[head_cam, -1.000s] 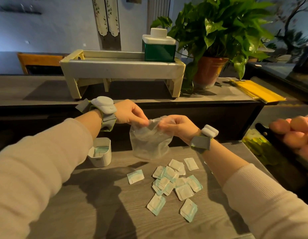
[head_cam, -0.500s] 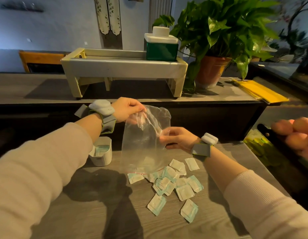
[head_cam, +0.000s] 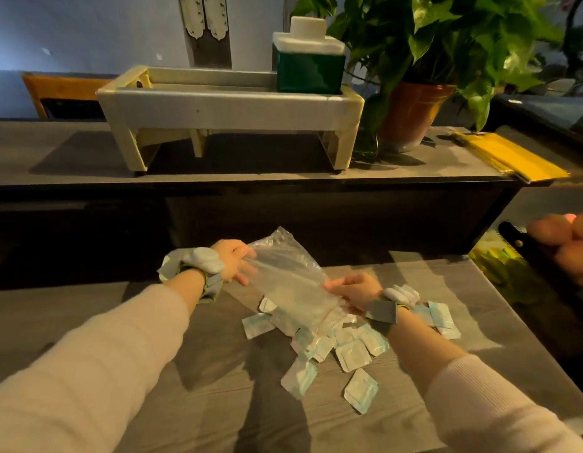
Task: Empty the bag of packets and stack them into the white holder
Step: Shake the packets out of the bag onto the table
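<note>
Both hands held the clear bag (head_cam: 291,282) above the packets (head_cam: 332,348): the left hand (head_cam: 233,261) pinched its far end, the right hand (head_cam: 355,289) its near edge by the red zip strip. It looked empty, thin and limp, best gripped at the corners. The packets lay scattered under and just in front of the bag on the table (head_cam: 218,403), light, flat and probably slippery, best picked up by their edges. No white holder was visible.
</note>
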`<state>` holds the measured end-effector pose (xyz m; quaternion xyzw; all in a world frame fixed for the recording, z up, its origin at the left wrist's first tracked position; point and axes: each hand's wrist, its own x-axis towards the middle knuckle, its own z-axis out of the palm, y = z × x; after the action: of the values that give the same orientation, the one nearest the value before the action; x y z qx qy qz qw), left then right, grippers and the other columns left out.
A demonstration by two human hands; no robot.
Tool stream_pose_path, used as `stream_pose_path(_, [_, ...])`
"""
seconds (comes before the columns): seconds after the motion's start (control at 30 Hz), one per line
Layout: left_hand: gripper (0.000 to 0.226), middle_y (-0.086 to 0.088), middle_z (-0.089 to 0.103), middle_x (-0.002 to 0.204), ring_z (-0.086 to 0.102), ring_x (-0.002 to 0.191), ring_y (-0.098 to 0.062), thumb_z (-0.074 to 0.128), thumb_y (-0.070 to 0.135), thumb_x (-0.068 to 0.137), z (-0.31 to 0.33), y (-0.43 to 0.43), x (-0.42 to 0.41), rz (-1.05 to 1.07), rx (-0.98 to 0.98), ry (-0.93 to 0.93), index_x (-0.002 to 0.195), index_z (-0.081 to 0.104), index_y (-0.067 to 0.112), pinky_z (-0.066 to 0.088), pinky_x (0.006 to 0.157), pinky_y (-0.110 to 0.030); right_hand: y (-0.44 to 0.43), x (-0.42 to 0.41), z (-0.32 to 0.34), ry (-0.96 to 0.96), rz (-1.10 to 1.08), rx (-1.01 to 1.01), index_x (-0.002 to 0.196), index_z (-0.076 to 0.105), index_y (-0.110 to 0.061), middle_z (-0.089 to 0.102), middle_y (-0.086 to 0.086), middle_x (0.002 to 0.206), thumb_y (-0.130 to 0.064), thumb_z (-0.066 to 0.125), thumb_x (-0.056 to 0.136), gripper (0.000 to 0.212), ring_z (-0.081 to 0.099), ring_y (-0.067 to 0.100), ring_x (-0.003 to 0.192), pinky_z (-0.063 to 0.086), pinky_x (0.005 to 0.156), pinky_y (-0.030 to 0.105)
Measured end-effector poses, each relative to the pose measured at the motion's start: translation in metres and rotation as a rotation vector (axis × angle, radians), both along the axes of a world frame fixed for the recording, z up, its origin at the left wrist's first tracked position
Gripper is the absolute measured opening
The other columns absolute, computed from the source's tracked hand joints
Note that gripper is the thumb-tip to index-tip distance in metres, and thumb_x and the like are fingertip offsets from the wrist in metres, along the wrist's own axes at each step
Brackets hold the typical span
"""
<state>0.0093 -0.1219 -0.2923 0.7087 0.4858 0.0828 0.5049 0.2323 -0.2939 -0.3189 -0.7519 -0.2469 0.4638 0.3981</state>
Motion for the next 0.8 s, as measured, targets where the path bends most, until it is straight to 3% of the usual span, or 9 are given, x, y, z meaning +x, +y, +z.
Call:
stream_pose_path(0.07, [0.027,-0.002,0.066,0.094,0.066,0.051,-0.014,0.033,0.025,0.101,-0.017,0.000,0.003,0.027,0.124,0.017,0.098,0.060,0.024,0.037,0.037,-0.019,0.000,0.004,-0.007,0.029,-0.020,-0.033,0.087,0.069,-0.004,0.064,0.000,0.061,-0.020,0.078,0.077,0.020,0.055,0.009,0.048,0.043,0.045,0.021])
stream_pose_path(0.17, [0.022,-0.004,0.057,0.094,0.061,0.064,-0.017,0.040,0.030,0.099,-0.036,-0.002,0.010,0.131,0.138,0.019,0.111,0.055,0.021,0.049,0.046,-0.026,0.005,0.011,-0.018,0.141,-0.071,-0.007,0.082,0.068,-0.004,0.064,0.006,0.067,-0.008,0.073,0.080,0.007,0.057,0.011,0.049,0.046,0.047,0.023])
stream_pose_path(0.23, [0.030,-0.007,0.058,0.108,0.062,0.083,-0.026,0.038,0.037,0.098,-0.052,0.001,0.014,0.165,0.119,0.070,0.120,0.048,0.018,0.057,0.062,-0.037,0.008,0.017,-0.024,0.184,-0.159,0.007,0.079,0.067,-0.002,0.066,0.010,0.073,-0.001,0.069,0.082,0.004,0.059,0.013,0.052,0.049,0.048,0.021])
stream_pose_path(0.33, [0.040,-0.017,0.061,0.120,0.060,0.102,-0.038,0.037,0.037,0.098,-0.068,0.004,0.018,0.208,0.123,0.139,0.129,0.041,0.012,0.051,0.090,-0.046,0.016,0.027,-0.031,0.219,-0.324,0.058,0.076,0.060,-0.006,0.061,0.010,0.075,0.006,0.058,0.088,0.017,0.059,0.016,0.059,0.051,0.046,0.019])
stream_pose_path(0.5, [0.040,-0.016,0.054,0.132,0.056,0.112,-0.037,0.043,0.020,0.098,-0.083,-0.007,0.026,0.150,0.066,0.200,0.135,0.039,0.006,0.044,0.087,-0.035,0.027,0.043,-0.049,0.327,-0.469,0.142,0.087,0.054,-0.006,0.056,0.012,0.085,0.014,0.050,0.087,0.020,0.062,0.021,0.068,0.058,0.063,0.027])
stream_pose_path(0.63, [0.035,-0.015,0.056,0.130,0.056,0.115,-0.031,0.047,0.017,0.095,-0.095,-0.011,0.023,0.030,0.043,0.230,0.130,0.049,0.010,0.045,0.094,-0.035,0.036,0.045,-0.052,0.333,-0.524,0.247,0.132,0.040,0.009,0.053,0.011,0.084,0.011,0.044,0.092,0.040,0.059,0.022,0.072,0.059,0.062,0.026])
stream_pose_path(0.7, [0.033,-0.012,0.058,0.130,0.057,0.116,-0.027,0.051,0.015,0.093,-0.098,-0.013,0.021,-0.025,0.067,0.237,0.126,0.054,0.012,0.045,0.098,-0.033,0.040,0.046,-0.057,0.299,-0.515,0.255,0.134,0.040,0.008,0.056,0.013,0.089,0.003,0.048,0.093,0.042,0.061,0.022,0.077,0.060,0.066,0.026])
stream_pose_path(0.8, [0.029,-0.006,0.062,0.124,0.058,0.109,-0.020,0.051,0.015,0.092,-0.100,-0.019,0.018,-0.108,0.125,0.265,0.120,0.060,0.016,0.044,0.086,-0.024,0.044,0.048,-0.064,0.070,-0.454,0.058,0.134,0.046,-0.005,0.059,0.016,0.123,-0.023,0.065,0.088,0.052,0.060,0.031,0.108,0.052,0.094,0.039])
